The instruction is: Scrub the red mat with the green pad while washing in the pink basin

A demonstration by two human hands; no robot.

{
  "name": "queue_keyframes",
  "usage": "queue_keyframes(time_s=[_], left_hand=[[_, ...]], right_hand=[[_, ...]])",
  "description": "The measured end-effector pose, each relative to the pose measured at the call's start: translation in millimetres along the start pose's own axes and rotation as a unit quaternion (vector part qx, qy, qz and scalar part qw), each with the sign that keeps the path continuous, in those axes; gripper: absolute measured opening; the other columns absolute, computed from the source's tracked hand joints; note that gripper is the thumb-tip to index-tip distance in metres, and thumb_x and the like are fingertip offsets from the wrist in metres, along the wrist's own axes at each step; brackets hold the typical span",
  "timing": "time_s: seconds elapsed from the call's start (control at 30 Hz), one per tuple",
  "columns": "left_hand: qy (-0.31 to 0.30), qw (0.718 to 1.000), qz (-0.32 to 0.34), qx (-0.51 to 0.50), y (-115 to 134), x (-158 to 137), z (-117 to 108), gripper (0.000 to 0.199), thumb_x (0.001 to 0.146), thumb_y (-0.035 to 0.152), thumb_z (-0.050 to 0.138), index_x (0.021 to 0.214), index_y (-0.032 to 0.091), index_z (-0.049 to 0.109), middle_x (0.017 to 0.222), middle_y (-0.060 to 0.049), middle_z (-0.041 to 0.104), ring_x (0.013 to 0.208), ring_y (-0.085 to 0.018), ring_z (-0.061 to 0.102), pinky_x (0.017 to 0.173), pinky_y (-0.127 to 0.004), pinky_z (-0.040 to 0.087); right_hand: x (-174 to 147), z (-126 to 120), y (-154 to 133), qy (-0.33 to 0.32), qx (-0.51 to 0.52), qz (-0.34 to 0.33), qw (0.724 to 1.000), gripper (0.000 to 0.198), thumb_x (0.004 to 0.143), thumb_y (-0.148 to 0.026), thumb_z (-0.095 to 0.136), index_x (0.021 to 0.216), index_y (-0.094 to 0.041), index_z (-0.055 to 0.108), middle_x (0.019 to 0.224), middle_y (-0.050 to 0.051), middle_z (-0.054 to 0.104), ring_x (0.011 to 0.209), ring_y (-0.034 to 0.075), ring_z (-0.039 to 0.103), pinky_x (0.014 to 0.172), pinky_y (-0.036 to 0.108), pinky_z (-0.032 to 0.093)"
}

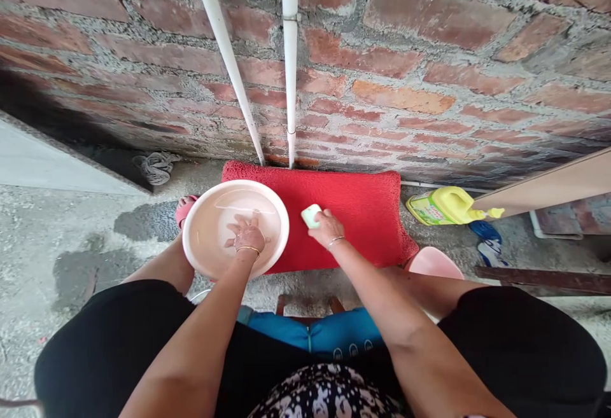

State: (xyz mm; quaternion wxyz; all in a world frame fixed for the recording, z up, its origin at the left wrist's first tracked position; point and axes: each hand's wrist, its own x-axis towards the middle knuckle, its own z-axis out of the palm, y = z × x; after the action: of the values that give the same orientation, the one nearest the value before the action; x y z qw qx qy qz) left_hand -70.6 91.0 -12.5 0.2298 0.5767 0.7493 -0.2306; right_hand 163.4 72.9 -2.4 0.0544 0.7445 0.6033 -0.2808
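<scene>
My left hand [249,236] is spread flat in the water of a pale pink basin [195,214], its fingers apart and holding nothing. The basin rests partly on the left end of a red cloth-covered surface [358,205]. In my right hand [329,227] is a pale green and white block [311,215] that looks like a bar of soap, gripped by its right side just above the red cloth or touching it; I cannot tell which. My fingers cover part of the block.
A brick wall [405,55] with two white pipes [289,74] rises behind. On the right stand a yellow jug [446,205] and a pink container [435,262]. A grey rag [157,168] lies at the left by the wall. The concrete floor has wet patches [83,278].
</scene>
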Motion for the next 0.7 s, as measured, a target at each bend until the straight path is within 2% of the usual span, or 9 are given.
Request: queue_keyframes(time_s=[0.1, 0.2, 0.27, 0.3, 0.4, 0.53, 0.6, 0.67, 0.7], left_hand=[[0.001, 1.000, 0.002, 0.001, 0.4, -0.3, 0.1, 0.093, 0.088, 0.049, 0.064, 0.164, 0.038, 0.011, 0.170, -0.022, 0.004, 0.151, -0.053, 0.014, 0.094, -0.074, 0.045], [0.003, 1.000, 0.002, 0.008, 0.7, -1.3, -0.1, 0.092, 0.088, 0.049, 0.064, 0.164, 0.038, 0.013, 0.170, -0.022, 0.005, 0.151, -0.054, 0.014, 0.094, -0.074, 0.045], [0.007, 1.000, 0.003, 0.010, 1.0, -2.2, -0.4, 0.090, 0.088, 0.048, 0.064, 0.164, 0.037, 0.015, 0.170, -0.022, 0.007, 0.151, -0.053, 0.015, 0.094, -0.074, 0.045], [0.008, 1.000, 0.003, 0.009, 1.1, -2.8, -0.7, 0.090, 0.088, 0.047, 0.064, 0.164, 0.037, 0.015, 0.170, -0.022, 0.007, 0.151, -0.053, 0.015, 0.094, -0.074, 0.045], [0.007, 1.000, 0.003, 0.001, 1.6, -4.5, -3.0, 0.093, 0.087, 0.047, 0.066, 0.164, 0.037, 0.014, 0.170, -0.022, 0.007, 0.151, -0.053, 0.014, 0.095, -0.074, 0.045], [0.000, 1.000, 0.003, -0.002, 1.8, -6.2, -6.3, 0.092, 0.088, 0.047, 0.063, 0.164, 0.037, 0.013, 0.170, -0.022, 0.005, 0.151, -0.053, 0.013, 0.095, -0.074, 0.045], [0.000, 1.000, 0.002, 0.002, 1.7, -6.3, -6.7, 0.090, 0.089, 0.048, 0.063, 0.164, 0.037, 0.013, 0.170, -0.022, 0.005, 0.151, -0.053, 0.014, 0.095, -0.074, 0.045], [0.001, 1.000, 0.000, 0.005, 1.6, -6.1, -6.4, 0.091, 0.088, 0.048, 0.064, 0.164, 0.036, 0.014, 0.170, -0.022, 0.006, 0.151, -0.053, 0.015, 0.095, -0.074, 0.045], [0.001, 1.000, 0.001, 0.006, 1.6, -6.1, -6.1, 0.091, 0.088, 0.048, 0.064, 0.164, 0.036, 0.015, 0.170, -0.022, 0.006, 0.151, -0.053, 0.015, 0.095, -0.074, 0.045]], right_hand=[[-10.6, -24.0, 88.2, 0.041, -0.005, 0.112, 0.993, 0.037, 0.076, -0.042, 0.075, 0.108, -0.024, 0.067, 0.114, 0.003, 0.058, 0.085, 0.016, 0.060, 0.070, 0.026, 0.041], [-27.1, -49.7, 170.5, 0.079, -0.022, 0.228, 0.970, 0.034, 0.079, -0.041, 0.074, 0.106, -0.021, 0.068, 0.115, 0.007, 0.059, 0.083, 0.017, 0.061, 0.069, 0.028, 0.041], [-36.1, -61.2, 198.7, 0.095, -0.027, 0.287, 0.953, 0.032, 0.079, -0.042, 0.074, 0.103, -0.020, 0.068, 0.115, 0.009, 0.059, 0.081, 0.018, 0.062, 0.067, 0.029, 0.041], [-38.7, -63.6, 201.2, 0.104, -0.023, 0.298, 0.948, 0.032, 0.079, -0.042, 0.075, 0.101, -0.020, 0.068, 0.115, 0.010, 0.059, 0.080, 0.018, 0.062, 0.067, 0.029, 0.041], [-39.3, -53.0, 163.1, 0.128, 0.010, 0.254, 0.959, 0.031, 0.076, -0.041, 0.078, 0.098, -0.022, 0.068, 0.110, 0.006, 0.059, 0.078, 0.016, 0.059, 0.068, 0.028, 0.042], [-35.3, -9.5, 58.4, 0.078, 0.048, 0.082, 0.992, 0.032, 0.071, -0.041, 0.081, 0.096, -0.025, 0.068, 0.104, 0.000, 0.058, 0.077, 0.013, 0.057, 0.066, 0.024, 0.039], [-35.3, 9.7, 19.5, 0.041, 0.040, -0.011, 0.998, 0.030, 0.070, -0.037, 0.080, 0.096, -0.026, 0.068, 0.104, -0.001, 0.058, 0.082, 0.014, 0.057, 0.067, 0.024, 0.038], [-35.6, 19.3, 7.4, 0.023, 0.019, -0.058, 0.998, 0.029, 0.070, -0.033, 0.079, 0.096, -0.026, 0.068, 0.105, 0.000, 0.058, 0.086, 0.015, 0.057, 0.069, 0.024, 0.038], [-35.8, 19.9, 12.9, 0.021, 0.011, -0.058, 0.998, 0.028, 0.071, -0.032, 0.078, 0.096, -0.026, 0.067, 0.105, 0.000, 0.057, 0.087, 0.015, 0.057, 0.070, 0.024, 0.038]])
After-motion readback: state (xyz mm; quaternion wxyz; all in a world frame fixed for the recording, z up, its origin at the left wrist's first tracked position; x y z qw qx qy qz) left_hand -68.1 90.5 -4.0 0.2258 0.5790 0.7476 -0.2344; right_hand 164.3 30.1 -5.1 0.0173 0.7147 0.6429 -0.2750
